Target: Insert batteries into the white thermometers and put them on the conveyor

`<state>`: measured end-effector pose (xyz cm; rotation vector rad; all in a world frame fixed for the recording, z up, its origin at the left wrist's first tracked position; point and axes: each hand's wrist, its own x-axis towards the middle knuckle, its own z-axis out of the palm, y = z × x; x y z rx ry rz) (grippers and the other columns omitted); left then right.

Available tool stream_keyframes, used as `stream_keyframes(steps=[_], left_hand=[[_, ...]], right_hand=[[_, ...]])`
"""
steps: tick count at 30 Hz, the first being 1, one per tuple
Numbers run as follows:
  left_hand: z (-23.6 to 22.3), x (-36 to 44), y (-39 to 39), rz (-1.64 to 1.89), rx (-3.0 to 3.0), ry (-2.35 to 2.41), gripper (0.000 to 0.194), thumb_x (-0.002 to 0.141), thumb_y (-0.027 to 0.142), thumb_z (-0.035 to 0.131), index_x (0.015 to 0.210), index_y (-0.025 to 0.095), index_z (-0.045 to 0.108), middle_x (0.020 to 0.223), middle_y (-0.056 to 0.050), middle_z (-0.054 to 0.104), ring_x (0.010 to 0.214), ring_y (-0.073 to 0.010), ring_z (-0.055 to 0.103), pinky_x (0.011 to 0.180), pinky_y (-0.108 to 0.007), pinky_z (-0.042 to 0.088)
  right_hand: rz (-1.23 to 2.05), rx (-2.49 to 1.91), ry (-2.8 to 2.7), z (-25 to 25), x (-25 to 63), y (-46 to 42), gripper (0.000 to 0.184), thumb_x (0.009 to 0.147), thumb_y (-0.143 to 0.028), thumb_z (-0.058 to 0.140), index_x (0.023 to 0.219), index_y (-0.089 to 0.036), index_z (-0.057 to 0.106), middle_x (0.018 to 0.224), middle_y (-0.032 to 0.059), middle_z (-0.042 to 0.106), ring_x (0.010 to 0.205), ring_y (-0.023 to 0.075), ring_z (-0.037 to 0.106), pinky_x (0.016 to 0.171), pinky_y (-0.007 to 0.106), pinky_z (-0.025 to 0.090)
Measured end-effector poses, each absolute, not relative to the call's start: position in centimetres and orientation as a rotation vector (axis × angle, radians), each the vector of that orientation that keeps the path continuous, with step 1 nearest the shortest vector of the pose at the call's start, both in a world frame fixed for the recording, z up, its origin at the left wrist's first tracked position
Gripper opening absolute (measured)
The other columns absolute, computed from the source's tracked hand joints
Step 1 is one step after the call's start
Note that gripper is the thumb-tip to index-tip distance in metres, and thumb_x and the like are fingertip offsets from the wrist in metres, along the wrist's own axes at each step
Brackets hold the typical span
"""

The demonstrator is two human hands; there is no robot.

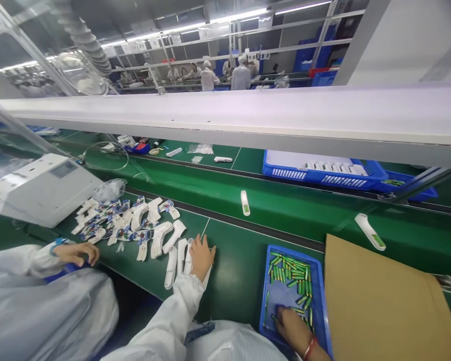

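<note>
My left hand (202, 258) lies over a row of white curved plastic housings (171, 265) on the green bench, fingers stretched out and touching the ones at the right end. Part of those housings is hidden beneath it. My right hand (293, 328) reaches into a blue tray (263, 306) of green batteries (291, 271). Its fingers are bent together at a battery (273, 318) near the tray's left side; the grip is partly hidden and slightly blurred.
A co-worker's hand (77, 252) is at the left, near piled white housings with circuit boards (116, 220). A white machine (41, 188) stands behind. Single housings (245, 203) lie on the green conveyor (195, 188). Cardboard (383, 296) is right of the tray; a white shelf (225, 113) crosses above.
</note>
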<state>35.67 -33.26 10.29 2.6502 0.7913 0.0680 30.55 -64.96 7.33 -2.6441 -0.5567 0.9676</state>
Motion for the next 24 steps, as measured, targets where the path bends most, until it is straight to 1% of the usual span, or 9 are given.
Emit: stream_keyframes(steps=[2,4,7,10,12,14,17,20,24], left_hand=[[9.6,32.6,-32.5,0.099,2.667,0.836,0.057,0.081,0.039,0.047,0.13,0.01,0.042,0.138,-0.022,0.035,0.126,-0.0395,0.027,0.101,-0.054,0.022],[9.4,31.3,-32.2,0.101,2.559,0.763,0.061,0.077,0.041,0.055,0.128,0.012,0.044,0.138,-0.02,0.036,0.126,-0.0382,0.03,0.103,-0.051,0.023],[10.1,31.2,-32.9,0.185,2.22,0.613,0.069,0.063,0.039,0.071,0.125,0.019,0.046,0.143,-0.015,0.029,0.133,-0.0348,0.021,0.107,-0.045,0.021],[11.4,31.3,-34.4,0.252,2.065,0.636,0.073,0.061,0.031,0.073,0.126,0.019,0.042,0.145,-0.013,0.021,0.135,-0.0321,0.019,0.108,-0.042,0.023],[12.0,30.8,-35.2,0.312,2.012,0.667,0.064,0.065,0.029,0.071,0.122,0.018,0.044,0.142,-0.013,0.026,0.135,-0.0314,0.019,0.107,-0.041,0.026],[12.1,30.0,-35.5,0.355,1.941,0.679,0.047,0.069,0.029,0.067,0.112,0.021,0.051,0.133,-0.01,0.038,0.134,-0.0307,0.018,0.107,-0.041,0.026],[11.5,28.9,-35.2,0.328,1.882,0.718,0.029,0.064,0.02,0.07,0.091,0.02,0.059,0.117,-0.01,0.05,0.129,-0.0326,0.027,0.109,-0.043,0.019],[11.0,28.6,-34.7,0.325,1.798,0.747,0.024,0.058,0.01,0.072,0.077,0.017,0.06,0.106,-0.011,0.055,0.124,-0.0329,0.034,0.11,-0.042,0.016],[11.6,29.1,-35.4,0.378,1.602,0.789,0.021,0.061,0.007,0.07,0.074,0.017,0.056,0.108,-0.011,0.055,0.128,-0.0293,0.032,0.11,-0.037,0.018]], right_hand=[[0.973,-2.626,-0.543,7.8,30.8,-64.8,0.027,0.075,-0.009,0.04,0.086,-0.012,0.064,0.084,0.0138,0.069,0.084,0.0224,0.065,0.073,0.028,0.044],[0.948,-2.583,-0.512,8.4,31.2,-64.6,0.031,0.074,-0.008,0.041,0.096,-0.01,0.063,0.084,0.013,0.069,0.083,0.0215,0.065,0.074,0.028,0.043],[0.869,-2.519,-0.482,9.6,31.8,-64.5,0.041,0.074,-0.01,0.04,0.11,-0.011,0.058,0.077,0.0088,0.068,0.077,0.0202,0.064,0.072,0.028,0.042],[0.734,-2.461,-0.439,10.5,32.4,-65.0,0.039,0.075,-0.015,0.037,0.107,-0.011,0.06,0.067,0.0045,0.063,0.068,0.0196,0.061,0.067,0.029,0.042],[0.627,-2.394,-0.377,10.9,32.5,-65.8,0.036,0.075,-0.02,0.038,0.102,-0.012,0.061,0.063,0.0019,0.058,0.063,0.0188,0.058,0.064,0.029,0.041],[0.554,-2.306,-0.308,10.9,32.4,-66.7,0.034,0.074,-0.024,0.039,0.098,-0.014,0.061,0.059,-0.001,0.054,0.058,0.0175,0.054,0.06,0.029,0.041],[0.508,-2.185,-0.208,10.7,31.8,-67.9,0.031,0.07,-0.03,0.043,0.091,-0.017,0.061,0.053,-0.0044,0.049,0.051,0.0156,0.049,0.056,0.029,0.039],[0.472,-2.076,-0.108,10.6,31.3,-68.4,0.028,0.066,-0.034,0.048,0.086,-0.018,0.06,0.051,-0.006,0.046,0.049,0.0143,0.046,0.055,0.029,0.038],[0.431,-1.773,0.029,11.9,31.7,-67.8,0.029,0.063,-0.039,0.059,0.083,-0.02,0.055,0.054,-0.0054,0.051,0.054,0.0147,0.052,0.059,0.031,0.043]])
